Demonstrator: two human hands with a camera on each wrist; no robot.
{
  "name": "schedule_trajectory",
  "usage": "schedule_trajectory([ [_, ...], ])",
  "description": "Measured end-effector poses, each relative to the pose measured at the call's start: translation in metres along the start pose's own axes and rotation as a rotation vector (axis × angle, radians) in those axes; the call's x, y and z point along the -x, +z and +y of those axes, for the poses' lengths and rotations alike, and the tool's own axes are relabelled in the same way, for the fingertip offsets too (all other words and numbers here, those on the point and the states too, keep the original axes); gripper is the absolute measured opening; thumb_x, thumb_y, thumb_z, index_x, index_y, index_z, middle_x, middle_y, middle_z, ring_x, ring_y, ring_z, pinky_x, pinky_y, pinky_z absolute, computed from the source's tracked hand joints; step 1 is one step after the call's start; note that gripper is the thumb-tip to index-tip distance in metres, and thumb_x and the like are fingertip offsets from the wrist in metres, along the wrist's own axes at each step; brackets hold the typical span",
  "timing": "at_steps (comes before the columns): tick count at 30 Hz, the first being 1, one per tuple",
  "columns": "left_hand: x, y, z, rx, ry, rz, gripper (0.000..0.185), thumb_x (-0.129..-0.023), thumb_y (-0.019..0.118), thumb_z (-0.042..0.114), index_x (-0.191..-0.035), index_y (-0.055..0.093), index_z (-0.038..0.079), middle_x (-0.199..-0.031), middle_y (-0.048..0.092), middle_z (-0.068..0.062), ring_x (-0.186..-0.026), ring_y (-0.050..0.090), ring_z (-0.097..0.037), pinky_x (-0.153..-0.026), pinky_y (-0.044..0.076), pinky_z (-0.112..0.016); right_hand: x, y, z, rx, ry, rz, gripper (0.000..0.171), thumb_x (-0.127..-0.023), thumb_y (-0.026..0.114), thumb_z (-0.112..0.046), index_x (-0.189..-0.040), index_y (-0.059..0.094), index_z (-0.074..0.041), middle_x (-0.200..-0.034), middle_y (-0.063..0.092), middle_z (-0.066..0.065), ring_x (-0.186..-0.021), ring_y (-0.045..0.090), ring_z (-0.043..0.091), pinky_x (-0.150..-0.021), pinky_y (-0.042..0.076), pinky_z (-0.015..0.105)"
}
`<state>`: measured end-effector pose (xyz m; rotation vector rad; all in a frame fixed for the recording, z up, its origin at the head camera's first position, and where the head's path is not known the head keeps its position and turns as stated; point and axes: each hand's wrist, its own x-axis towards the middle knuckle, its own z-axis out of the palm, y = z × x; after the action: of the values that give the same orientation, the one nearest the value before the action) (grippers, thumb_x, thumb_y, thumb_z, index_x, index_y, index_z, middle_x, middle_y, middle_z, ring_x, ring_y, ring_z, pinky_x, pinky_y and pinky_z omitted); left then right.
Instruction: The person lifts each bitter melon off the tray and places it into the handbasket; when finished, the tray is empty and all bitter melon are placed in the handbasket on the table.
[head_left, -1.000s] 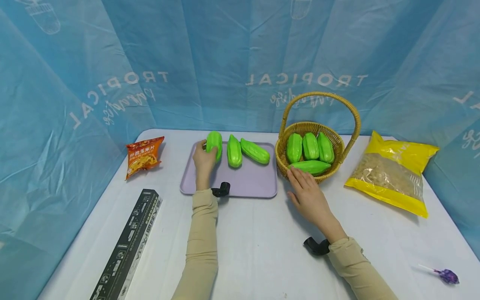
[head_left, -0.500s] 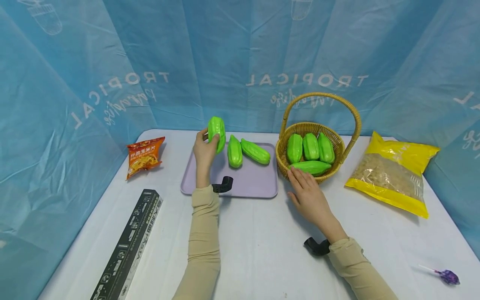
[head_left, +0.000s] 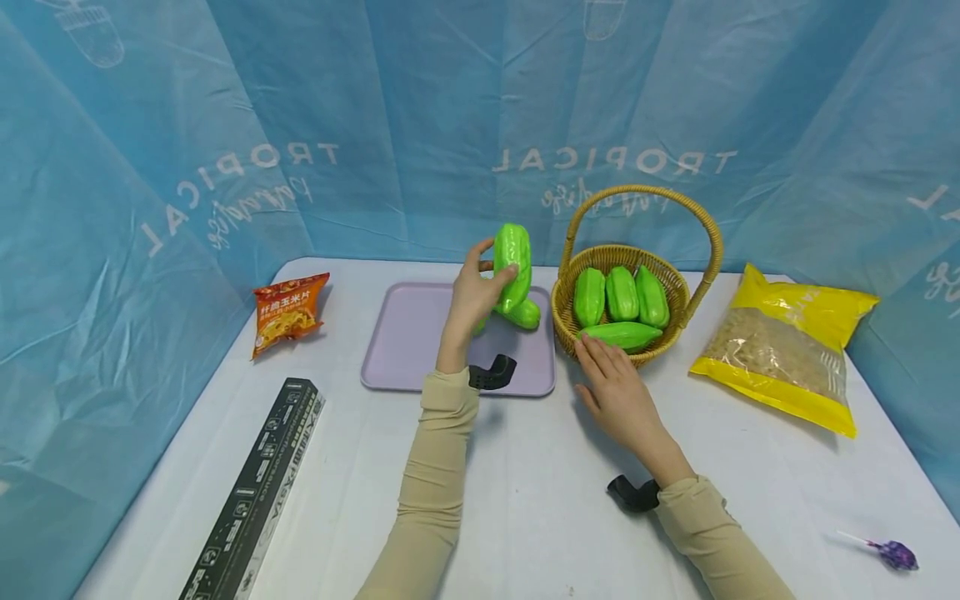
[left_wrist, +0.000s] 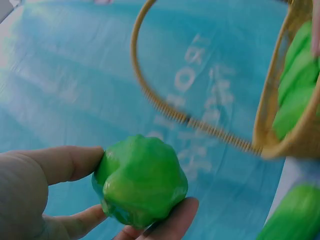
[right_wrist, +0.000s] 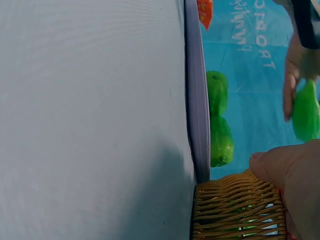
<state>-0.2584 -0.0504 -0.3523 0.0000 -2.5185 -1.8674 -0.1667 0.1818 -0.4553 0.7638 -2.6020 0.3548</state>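
Note:
My left hand (head_left: 474,296) holds a green ridged gourd (head_left: 513,262) between thumb and fingers, raised over the right part of the lilac tray (head_left: 397,333). The gourd (left_wrist: 142,180) shows end-on in the left wrist view. Beneath it on the tray lies another gourd (head_left: 527,315), partly covered; a further one is almost hidden behind the hand. My right hand (head_left: 618,400) rests its fairly straight fingers on the front rim of the wicker basket (head_left: 564,321). Several gourds stand or lie inside, the front gourd (head_left: 624,335) crosswise. In the right wrist view the thumb (right_wrist: 272,162) lies by the weave.
The basket's tall handle (head_left: 637,190) arches above it. An orange snack bag (head_left: 288,312) and a long black box (head_left: 255,492) lie left. A yellow bag (head_left: 787,346) and a purple lollipop (head_left: 896,554) lie right. A blue curtain (head_left: 450,125) closes off the back.
The left hand has lifted its gourd off the tray's left side and carried it rightward over the other gourds towards the basket. The right hand has stayed at the basket rim.

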Motion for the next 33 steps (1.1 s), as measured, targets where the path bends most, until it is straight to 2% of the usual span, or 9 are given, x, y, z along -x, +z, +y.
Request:
schedule_trajectory([
  [4, 0.002, 0.021, 0.005, 0.013, 0.014, -0.078, 0.065, -0.096, 0.061, 0.029, -0.152, 0.030, 0.020, -0.138, 0.051, -0.019, -0.102, 0.063, -0.033, -0.078, 0.055, -0.043, 0.000, 0.001, 0.001, -0.003, 0.001, 0.000, 0.066, -0.087, 0.072, -0.016, -0.142, 0.044, 0.005, -0.148, 0.044, 0.022, -0.134, 0.044, 0.039, -0.113, 0.031, 0.053],
  [7, 0.001, 0.034, 0.008, 0.016, 0.018, -0.112, 0.065, -0.096, 0.061, 0.030, -0.153, 0.030, 0.021, -0.138, 0.050, -0.019, -0.101, 0.064, -0.032, -0.072, 0.054, -0.035, -0.001, 0.001, 0.001, -0.002, 0.001, -0.007, 0.066, -0.087, 0.072, -0.016, -0.143, 0.043, 0.005, -0.148, 0.044, 0.022, -0.134, 0.044, 0.039, -0.113, 0.031, 0.053],
  [10, -0.001, 0.044, 0.015, 0.028, 0.023, -0.151, 0.065, -0.097, 0.060, 0.030, -0.153, 0.029, 0.021, -0.139, 0.049, -0.019, -0.105, 0.064, -0.032, -0.073, 0.055, -0.032, -0.001, 0.000, 0.000, 0.001, 0.005, -0.012, 0.066, -0.087, 0.071, -0.016, -0.143, 0.043, 0.004, -0.148, 0.044, 0.022, -0.134, 0.043, 0.039, -0.113, 0.031, 0.053],
  [16, -0.007, 0.062, 0.028, 0.062, -0.003, -0.221, 0.064, -0.096, 0.061, 0.029, -0.152, 0.030, 0.022, -0.142, 0.047, -0.018, -0.109, 0.061, -0.031, -0.085, 0.055, -0.044, -0.001, -0.002, 0.000, -0.002, 0.000, -0.004, 0.066, -0.086, 0.072, -0.015, -0.143, 0.044, 0.004, -0.148, 0.044, 0.022, -0.134, 0.043, 0.039, -0.113, 0.031, 0.053],
  [21, -0.016, 0.075, 0.035, 0.086, -0.042, -0.285, 0.065, -0.097, 0.060, 0.028, -0.153, 0.029, 0.021, -0.149, 0.041, -0.016, -0.119, 0.057, -0.032, -0.088, 0.053, -0.047, -0.001, 0.000, 0.000, -0.001, -0.015, 0.012, 0.063, -0.085, 0.073, -0.015, -0.139, 0.048, 0.005, -0.147, 0.044, 0.022, -0.133, 0.044, 0.039, -0.112, 0.033, 0.053],
  [25, -0.029, 0.087, 0.038, 0.134, -0.108, -0.341, 0.065, -0.097, 0.059, 0.027, -0.154, 0.027, 0.019, -0.154, 0.036, -0.014, -0.130, 0.050, -0.031, -0.094, 0.053, -0.045, -0.001, 0.001, 0.001, 0.007, -0.015, 0.016, 0.055, -0.085, 0.074, -0.015, -0.132, 0.054, 0.006, -0.145, 0.047, 0.024, -0.132, 0.045, 0.040, -0.111, 0.034, 0.053],
  [30, -0.047, 0.103, 0.042, 0.134, -0.188, -0.404, 0.065, -0.099, 0.057, 0.026, -0.154, 0.025, 0.016, -0.153, 0.037, -0.013, -0.130, 0.051, -0.032, -0.097, 0.052, -0.044, -0.001, 0.000, 0.001, 0.023, 0.006, -0.010, 0.056, -0.086, 0.073, -0.016, -0.134, 0.054, 0.004, -0.140, 0.051, 0.025, -0.131, 0.046, 0.040, -0.112, 0.033, 0.052],
  [33, -0.054, 0.110, 0.041, 0.134, -0.224, -0.415, 0.065, -0.099, 0.057, 0.025, -0.154, 0.025, 0.014, -0.153, 0.037, -0.014, -0.130, 0.051, -0.033, -0.097, 0.052, -0.044, 0.000, 0.000, 0.001, 0.031, 0.006, -0.016, 0.057, -0.086, 0.073, -0.016, -0.135, 0.053, 0.003, -0.138, 0.053, 0.025, -0.130, 0.047, 0.040, -0.113, 0.033, 0.052],
])
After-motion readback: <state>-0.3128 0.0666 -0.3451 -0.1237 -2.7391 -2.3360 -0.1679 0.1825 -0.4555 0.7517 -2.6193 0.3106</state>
